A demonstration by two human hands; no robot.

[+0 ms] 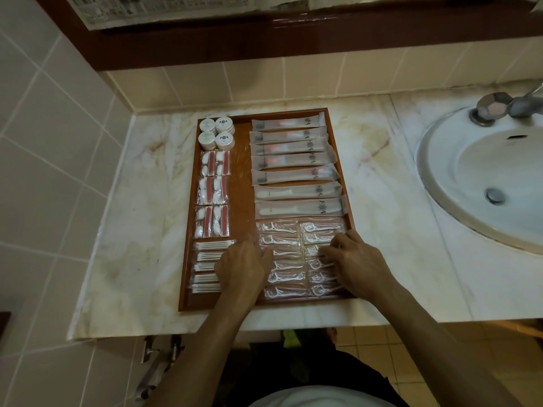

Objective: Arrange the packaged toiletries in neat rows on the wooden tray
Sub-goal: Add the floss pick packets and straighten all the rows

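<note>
A wooden tray (241, 160) lies on the marble counter. Round white soap packs (216, 133) sit at its far left. Below them come cotton pad and nail file packets (213, 192), then cotton swab packets (207, 267). Long toothbrush and comb sachets (293, 163) fill the right column. Wrapped floss picks (286, 259) lie in two columns at the near right. My left hand (244, 268) rests palm down beside the left floss column, fingertips touching it. My right hand (357, 262) presses flat on the right floss column. Neither hand clearly grips a packet.
A white sink basin (484, 171) with a metal tap (496, 108) sits to the right of the tray. Tiled walls (50, 160) close in the left and back. The counter's front edge (223, 321) runs just below the tray.
</note>
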